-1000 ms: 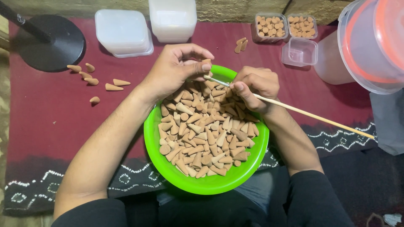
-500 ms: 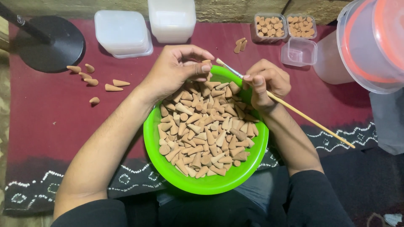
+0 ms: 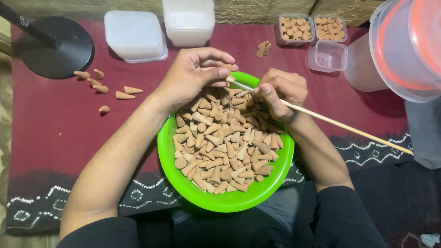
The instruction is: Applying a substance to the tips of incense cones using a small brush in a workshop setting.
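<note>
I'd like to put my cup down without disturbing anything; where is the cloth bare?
The dark red cloth lies bare left of the green plastic bowl, below the loose brown cones. Another bare strip runs between the bowl and the large translucent bucket. The back edge is crowded with clear plastic tubs.

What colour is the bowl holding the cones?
Bright green: the bowl shows best in the head view, the only view, filled with tan cones.

Home craft spot: floor cloth (image 3: pixel 55 138), cone-filled bowl (image 3: pixel 183 183)
</note>
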